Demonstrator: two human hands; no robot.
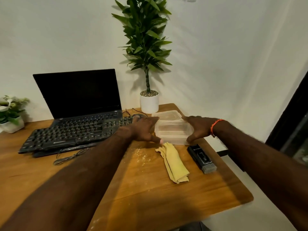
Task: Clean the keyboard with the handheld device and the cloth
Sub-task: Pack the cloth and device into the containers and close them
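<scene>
A black keyboard (73, 133) lies across the base of an open laptop at the left of the wooden table. A folded yellow cloth (174, 163) rests near the table's middle right. The black handheld device (201, 158) lies to the right of the cloth. A clear plastic container (173, 129) stands behind them. My left hand (143, 129) presses its left side and my right hand (198, 128) presses its right side, so both hold the container between them. Pale dust is scattered on the wood in front of my left hand.
A dark-screened laptop (80, 94) stands behind the keyboard. A tall potted plant (149, 100) is at the back corner, a small flower pot (12, 117) at far left. A loose cable (70, 156) lies before the keyboard. The table edge (233, 179) runs close to the device.
</scene>
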